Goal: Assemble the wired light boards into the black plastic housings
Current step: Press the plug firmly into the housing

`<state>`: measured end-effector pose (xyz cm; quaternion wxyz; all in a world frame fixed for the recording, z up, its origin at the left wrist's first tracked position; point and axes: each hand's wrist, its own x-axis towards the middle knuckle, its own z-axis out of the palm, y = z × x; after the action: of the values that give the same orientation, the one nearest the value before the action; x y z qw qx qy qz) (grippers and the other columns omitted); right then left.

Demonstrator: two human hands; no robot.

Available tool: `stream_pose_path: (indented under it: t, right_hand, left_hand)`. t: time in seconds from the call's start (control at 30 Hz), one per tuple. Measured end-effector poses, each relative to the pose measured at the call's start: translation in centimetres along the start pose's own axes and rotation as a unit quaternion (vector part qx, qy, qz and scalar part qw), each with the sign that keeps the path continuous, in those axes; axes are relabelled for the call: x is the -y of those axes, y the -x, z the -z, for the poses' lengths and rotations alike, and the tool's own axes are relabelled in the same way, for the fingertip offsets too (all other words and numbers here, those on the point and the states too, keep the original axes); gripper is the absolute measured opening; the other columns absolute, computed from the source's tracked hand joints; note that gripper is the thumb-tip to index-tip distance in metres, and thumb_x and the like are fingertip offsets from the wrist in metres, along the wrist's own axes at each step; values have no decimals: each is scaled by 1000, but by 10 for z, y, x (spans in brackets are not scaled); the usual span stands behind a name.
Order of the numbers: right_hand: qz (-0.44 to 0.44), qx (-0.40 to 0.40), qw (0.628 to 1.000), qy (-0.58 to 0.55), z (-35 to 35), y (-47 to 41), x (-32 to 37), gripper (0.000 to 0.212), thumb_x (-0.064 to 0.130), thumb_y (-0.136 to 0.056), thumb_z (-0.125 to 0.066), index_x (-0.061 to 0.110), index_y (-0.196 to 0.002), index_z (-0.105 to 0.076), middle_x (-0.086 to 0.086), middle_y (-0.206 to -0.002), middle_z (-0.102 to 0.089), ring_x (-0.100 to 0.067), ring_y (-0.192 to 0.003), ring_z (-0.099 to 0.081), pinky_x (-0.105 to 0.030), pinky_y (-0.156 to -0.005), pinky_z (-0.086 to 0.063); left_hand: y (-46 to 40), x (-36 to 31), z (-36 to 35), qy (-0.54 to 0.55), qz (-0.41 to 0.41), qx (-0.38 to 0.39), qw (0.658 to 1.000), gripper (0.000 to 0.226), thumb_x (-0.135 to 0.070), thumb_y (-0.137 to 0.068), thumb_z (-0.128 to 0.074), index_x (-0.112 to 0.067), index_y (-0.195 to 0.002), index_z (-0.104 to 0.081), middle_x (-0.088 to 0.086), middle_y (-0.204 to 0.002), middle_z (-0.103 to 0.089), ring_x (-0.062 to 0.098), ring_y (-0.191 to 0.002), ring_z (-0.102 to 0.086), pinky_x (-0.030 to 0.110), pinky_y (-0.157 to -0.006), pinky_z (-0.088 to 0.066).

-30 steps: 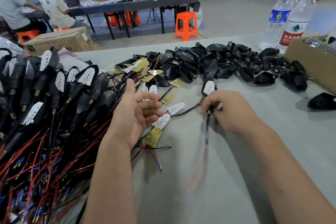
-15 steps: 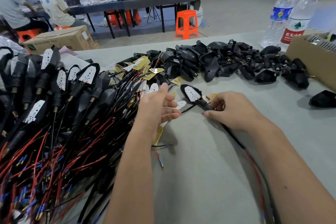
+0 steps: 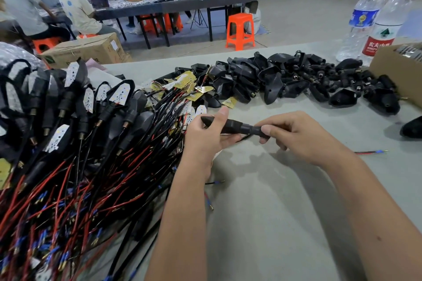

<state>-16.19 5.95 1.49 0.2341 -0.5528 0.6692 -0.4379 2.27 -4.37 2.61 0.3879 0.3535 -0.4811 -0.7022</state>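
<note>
Both my hands hold one black housing (image 3: 235,126) sideways above the grey table (image 3: 285,201). My left hand (image 3: 205,139) grips its wide end between thumb and fingers. My right hand (image 3: 294,134) pinches its narrow stem, and thin wires trail out below. Its light board faces away and is hidden. A pile of empty black housings (image 3: 296,80) lies across the far side. Loose wired light boards (image 3: 189,89), yellow and white, lie behind my left hand. Finished housings with white boards and red-black wires (image 3: 68,143) are heaped on the left.
Two water bottles (image 3: 374,20) stand at the far right beside a cardboard box (image 3: 399,70). One stray housing (image 3: 413,126) and a loose wire end (image 3: 372,151) lie to the right. People sit at tables in the background beyond an orange stool (image 3: 241,29).
My right hand lifted the housing off the table and turned it sideways. My left hand, open before, closed around its wide end. The trailing wires were pulled through.
</note>
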Motion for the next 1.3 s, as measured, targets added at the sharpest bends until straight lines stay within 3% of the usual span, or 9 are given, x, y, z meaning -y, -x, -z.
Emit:
stream_pose_path:
  t: [0.1,0.2,0.43,0.63,0.77,0.93,1.0,1.17,1.3]
  right_hand:
    - [18,-11,1000,3,-1,1,3,27,23,-105,-59,37,-96,-80,13,-71,-73,-14,-53,-37,-25,-50,-30]
    - [22,-24,999,-12,-3,2,7,19,21,-102,-63,31,-97,-78,8,-80,-78,-6,-57,-54,-19,-59,-37]
    - [12,-54,997,-46,-1,4,7,23,14,-78,-88,27,-93,-77,4,-84,-77,-35,-86,-68,-47,-82,-56]
    - [16,-53,998,-23,1,3,2,25,17,-81,-87,38,-91,-79,-5,-73,-71,-17,-64,-59,-25,-65,-45]
    - [12,-43,998,-42,0,2,0,21,24,-88,-81,42,-97,-80,-8,-75,-69,-14,-63,-48,-26,-63,-39]
    - [21,-57,996,-67,-4,2,1,28,18,-83,-86,40,-99,-81,5,-85,-77,-30,-73,-63,-30,-72,-50]
    - [22,-64,995,-70,-4,2,0,29,17,-80,-88,40,-97,-81,10,-83,-76,-28,-69,-62,-26,-68,-49]
    - [15,-96,993,-66,-8,2,4,30,14,-75,-91,36,-93,-80,6,-92,-75,-41,-79,-67,-50,-83,-58]
    - [18,-109,991,-68,-8,3,5,29,15,-75,-91,36,-92,-80,6,-88,-77,-39,-79,-68,-44,-78,-57]
  left_hand:
    - [-1,0,3,7,30,4,1000,42,-35,-97,-69,5,-108,-60,21,-98,-77,38,-85,-77,30,-68,-63]
    - [-4,1,6,15,40,4,999,51,-39,-97,-68,9,-114,-62,19,-96,-78,37,-85,-77,30,-69,-63]
    - [-4,2,9,40,45,11,998,56,-39,-98,-66,13,-118,-61,20,-100,-77,37,-88,-77,29,-70,-63]
    - [-4,0,11,58,63,4,996,51,-26,-101,-65,16,-126,-53,26,-103,-75,39,-87,-77,29,-67,-63]
    - [-5,-1,12,68,69,-3,995,50,-27,-102,-64,16,-126,-54,28,-107,-73,40,-86,-77,29,-67,-63]
    - [-5,0,15,83,78,-5,993,47,-26,-101,-64,16,-122,-58,25,-98,-76,35,-76,-77,26,-61,-61]
    - [-5,0,16,80,77,-3,994,47,-25,-101,-65,15,-124,-57,27,-103,-75,35,-78,-77,26,-63,-61]
    - [-6,0,16,67,59,6,996,25,-18,-101,-65,3,-110,-56,30,-111,-72,42,-92,-76,30,-68,-63]
    - [-6,0,15,59,58,14,997,25,-15,-101,-64,5,-113,-55,28,-107,-74,42,-95,-75,31,-71,-63]
